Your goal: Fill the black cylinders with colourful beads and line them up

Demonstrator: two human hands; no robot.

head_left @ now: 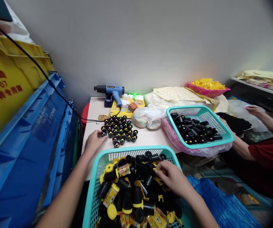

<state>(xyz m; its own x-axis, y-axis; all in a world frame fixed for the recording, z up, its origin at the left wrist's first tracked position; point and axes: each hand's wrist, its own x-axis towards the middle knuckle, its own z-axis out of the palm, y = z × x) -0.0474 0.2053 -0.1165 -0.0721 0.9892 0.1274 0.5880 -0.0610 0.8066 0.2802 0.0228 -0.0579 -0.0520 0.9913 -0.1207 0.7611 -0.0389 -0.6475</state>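
My left hand [94, 141] rests on the pale table top [146, 136], its fingertips beside a cluster of upright black containers with colourful tops [118, 129]. It holds nothing I can see. My right hand [172, 177] is down in a near teal plastic basket [136, 151], on a heap of black tubes with yellow caps and printed yellow labels [131, 193]. Its fingers lie among the tubes by a yellow cap, and I cannot tell whether they grip one.
A second teal basket [198, 125] of black tubes sits on a pink bag. Behind stand a blue heat gun [111, 93], label sheets [174, 94] and a pink tray of yellow parts [207, 85]. Blue and yellow crates [20, 107] line the left. A co-worker's arm [257, 114] in a red sleeve reaches in at right.
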